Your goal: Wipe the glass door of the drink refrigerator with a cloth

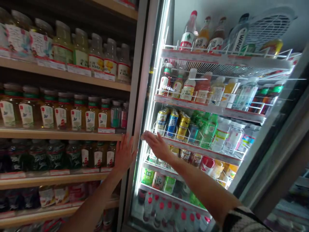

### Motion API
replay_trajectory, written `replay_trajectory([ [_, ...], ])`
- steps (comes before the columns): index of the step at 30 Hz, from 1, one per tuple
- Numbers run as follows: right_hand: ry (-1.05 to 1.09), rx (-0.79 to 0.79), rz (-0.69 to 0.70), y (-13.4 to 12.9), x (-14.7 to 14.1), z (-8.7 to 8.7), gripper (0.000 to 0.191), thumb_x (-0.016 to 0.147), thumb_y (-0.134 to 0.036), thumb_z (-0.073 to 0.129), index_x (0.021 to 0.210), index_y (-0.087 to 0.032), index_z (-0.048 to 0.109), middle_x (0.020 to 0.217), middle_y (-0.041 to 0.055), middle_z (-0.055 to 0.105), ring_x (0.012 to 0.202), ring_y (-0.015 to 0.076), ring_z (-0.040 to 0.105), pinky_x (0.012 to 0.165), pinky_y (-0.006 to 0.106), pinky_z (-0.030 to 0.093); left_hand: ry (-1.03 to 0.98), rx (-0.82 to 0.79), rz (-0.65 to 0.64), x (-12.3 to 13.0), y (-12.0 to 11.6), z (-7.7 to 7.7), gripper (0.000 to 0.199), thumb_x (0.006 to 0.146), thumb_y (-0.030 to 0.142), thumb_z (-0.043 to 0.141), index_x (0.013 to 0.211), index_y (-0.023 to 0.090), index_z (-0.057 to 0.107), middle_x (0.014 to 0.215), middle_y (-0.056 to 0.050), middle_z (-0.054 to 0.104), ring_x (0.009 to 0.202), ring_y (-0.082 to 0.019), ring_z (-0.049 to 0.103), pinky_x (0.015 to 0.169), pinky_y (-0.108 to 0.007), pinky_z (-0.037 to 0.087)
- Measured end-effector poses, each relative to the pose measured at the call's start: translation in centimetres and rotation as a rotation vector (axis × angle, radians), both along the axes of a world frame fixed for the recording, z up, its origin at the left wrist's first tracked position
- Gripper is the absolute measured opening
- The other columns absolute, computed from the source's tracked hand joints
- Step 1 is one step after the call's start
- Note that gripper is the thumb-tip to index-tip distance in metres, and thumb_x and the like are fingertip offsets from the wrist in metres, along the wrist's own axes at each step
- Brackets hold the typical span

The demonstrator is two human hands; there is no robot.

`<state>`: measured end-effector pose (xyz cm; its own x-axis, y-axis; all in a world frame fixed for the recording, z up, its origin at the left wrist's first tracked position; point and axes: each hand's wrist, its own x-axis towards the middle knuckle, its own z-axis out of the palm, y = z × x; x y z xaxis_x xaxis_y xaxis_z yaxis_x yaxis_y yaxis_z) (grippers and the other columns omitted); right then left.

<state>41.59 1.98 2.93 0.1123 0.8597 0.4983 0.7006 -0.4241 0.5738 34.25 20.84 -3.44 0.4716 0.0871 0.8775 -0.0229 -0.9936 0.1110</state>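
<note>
My left hand is open, fingers spread and pointing up, with nothing in it. It is in front of the right end of the wooden shelves, by the grey fridge frame. I cannot tell whether it touches the frame. My right hand reaches left across the fridge with its fingers stretched out. Its fingertips are at the bright light strip along the fridge's left edge; contact is unclear. Close to this hand stand a silver can, a blue can and a gold can.
On the left, wooden shelves carry rows of bottled drinks. Wire-fronted fridge shelves hold bottles and cans, with red-capped bottles at the bottom. A white fan-like grille is at the top. A dark-edged frame slants along the right.
</note>
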Motion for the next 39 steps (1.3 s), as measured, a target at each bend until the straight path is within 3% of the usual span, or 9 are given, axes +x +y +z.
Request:
replay_trajectory([
  [3,0.006,0.118,-0.048,1.1,0.1,0.7,0.062,0.083,-0.004,0.036,0.143,-0.013,0.028,0.150,0.0074,0.030,0.142,0.0202,0.015,0.116,0.050,-0.001,-0.006,-0.016,0.009,0.0,0.0,0.5,0.058,0.089,0.041,0.039,0.141,0.016,0.031,0.150,-0.017,0.026,0.140,-0.031,0.018,0.110,-0.055,0.022],
  [7,0.001,-0.062,0.057,0.2,0.0,-0.7,0.061,0.080,-0.005,0.041,0.140,-0.013,0.034,0.147,0.0066,0.037,0.141,0.0161,0.020,0.118,0.043,0.004,0.021,0.016,0.009,-0.1,-0.6,1.0,0.059,0.089,0.041,0.040,0.141,0.013,0.031,0.150,-0.018,0.025,0.141,-0.031,0.016,0.110,-0.054,0.022],
  [10,-0.014,-0.043,0.041,-2.3,0.4,0.2,0.061,0.081,-0.004,0.040,0.140,-0.017,0.035,0.147,0.0038,0.038,0.141,0.0157,0.019,0.118,0.045,0.000,0.053,0.023,0.006,-0.3,-1.4,1.0,0.060,0.088,0.039,0.043,0.141,0.013,0.030,0.151,-0.017,0.023,0.142,-0.029,0.013,0.112,-0.052,0.020],
  [14,-0.014,0.231,-0.119,-6.3,1.1,2.4,0.058,0.085,-0.012,0.041,0.142,-0.020,0.033,0.151,0.0053,0.030,0.143,0.0240,0.011,0.113,0.056,-0.009,0.104,0.010,-0.023,0.1,-3.7,0.9,0.061,0.086,0.036,0.047,0.141,0.016,0.029,0.151,-0.015,0.022,0.142,-0.027,0.012,0.113,-0.050,0.018],
  [20,-0.042,0.016,-0.088,-12.9,0.1,0.9,0.067,0.079,-0.008,0.044,0.143,-0.021,0.029,0.149,0.0035,0.034,0.142,0.0187,0.015,0.115,0.048,-0.006,0.117,0.028,-0.125,1.2,-8.1,1.5,0.063,0.086,0.037,0.048,0.142,0.018,0.026,0.152,-0.014,0.021,0.142,-0.026,0.009,0.113,-0.050,0.018],
  [25,-0.143,0.338,-0.268,-16.4,0.0,1.9,0.056,0.084,-0.019,0.045,0.140,-0.019,0.038,0.148,0.0082,0.036,0.142,0.0243,0.016,0.114,0.052,0.001,0.091,0.062,-0.237,2.7,-12.4,1.7,0.065,0.087,0.038,0.046,0.143,0.016,0.022,0.153,-0.015,0.017,0.143,-0.026,0.001,0.114,-0.052,0.015],
  [30,-0.142,0.125,-0.194,-19.6,0.0,1.8,0.050,0.085,-0.017,0.044,0.135,-0.021,0.044,0.141,0.0057,0.046,0.140,0.0204,0.025,0.115,0.048,0.002,0.080,0.073,-0.291,3.9,-15.1,2.7,0.064,0.088,0.042,0.044,0.143,0.016,0.024,0.153,-0.014,0.019,0.143,-0.026,0.000,0.114,-0.051,0.014],
  [35,-0.209,0.497,-0.380,-21.9,0.2,3.7,0.052,0.084,-0.021,0.045,0.135,-0.016,0.044,0.148,0.0125,0.034,0.141,0.0285,0.017,0.111,0.056,0.010,0.021,0.060,-0.302,4.9,-15.8,4.8,0.063,0.088,0.040,0.044,0.143,0.016,0.023,0.153,-0.015,0.019,0.143,-0.024,0.001,0.115,-0.049,0.013],
  [39,-0.182,0.238,-0.332,-22.9,-0.7,1.6,0.051,0.084,-0.017,0.043,0.135,-0.020,0.045,0.143,0.0078,0.043,0.142,0.0214,0.017,0.115,0.048,0.006,-0.034,0.091,-0.343,5.6,-16.7,6.0,0.066,0.088,0.039,0.045,0.144,0.017,0.019,0.153,-0.014,0.020,0.143,-0.024,0.002,0.115,-0.049,0.014],
])
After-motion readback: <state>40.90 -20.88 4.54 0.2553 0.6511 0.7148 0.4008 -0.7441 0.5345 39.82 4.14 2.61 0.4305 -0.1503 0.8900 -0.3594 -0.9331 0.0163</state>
